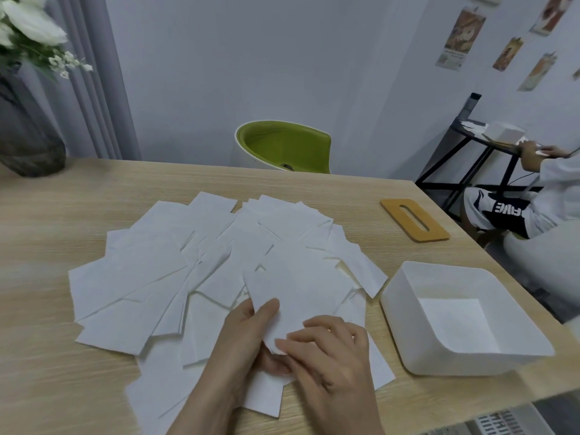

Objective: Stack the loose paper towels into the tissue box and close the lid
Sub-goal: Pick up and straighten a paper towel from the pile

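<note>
Pinching the near edge of one paper towel, the left hand was seen with thumb on top; the same sheet was pressed by the curled fingers of the right hand. Loose paper towels were spread overlapping across the wooden surface. Just right of them the white tissue box was left open, one towel lying inside. Farther back the tan slotted lid was laid flat, apart from the box. A green chair was seen beyond the surface.
</note>
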`<control>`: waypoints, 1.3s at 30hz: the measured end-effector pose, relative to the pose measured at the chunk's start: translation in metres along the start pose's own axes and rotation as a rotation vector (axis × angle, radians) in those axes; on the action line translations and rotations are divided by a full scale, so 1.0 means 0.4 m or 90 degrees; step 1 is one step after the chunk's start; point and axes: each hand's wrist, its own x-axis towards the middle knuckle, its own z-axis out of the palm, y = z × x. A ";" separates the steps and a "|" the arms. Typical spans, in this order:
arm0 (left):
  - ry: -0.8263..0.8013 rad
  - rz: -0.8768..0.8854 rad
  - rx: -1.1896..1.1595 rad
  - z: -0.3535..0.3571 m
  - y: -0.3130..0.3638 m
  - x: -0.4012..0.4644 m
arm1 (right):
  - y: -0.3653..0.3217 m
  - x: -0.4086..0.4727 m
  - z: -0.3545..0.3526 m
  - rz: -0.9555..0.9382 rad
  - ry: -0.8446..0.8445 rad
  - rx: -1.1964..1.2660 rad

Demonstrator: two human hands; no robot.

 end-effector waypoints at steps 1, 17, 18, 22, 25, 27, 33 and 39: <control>0.004 0.009 0.017 -0.001 -0.002 -0.001 | -0.001 -0.002 -0.001 -0.005 -0.002 0.005; 0.083 0.052 0.062 -0.031 0.011 -0.016 | 0.168 0.132 0.019 0.444 -0.310 -0.085; 0.083 0.054 0.060 -0.032 0.013 -0.018 | 0.170 0.137 0.022 0.451 -0.310 -0.104; 0.085 0.058 0.050 -0.037 0.014 -0.023 | 0.165 0.150 0.025 0.448 -0.273 -0.146; 0.088 0.062 0.044 -0.039 0.010 -0.021 | 0.160 0.154 0.018 0.422 -0.284 -0.195; 0.090 0.064 0.038 -0.039 0.009 -0.017 | 0.153 0.153 0.007 0.409 -0.260 -0.180; 0.092 0.035 0.004 -0.042 0.008 -0.006 | 0.144 0.141 -0.038 0.550 -0.169 0.126; 0.103 0.025 0.013 -0.039 0.005 -0.010 | 0.119 0.093 -0.071 0.605 -0.212 0.323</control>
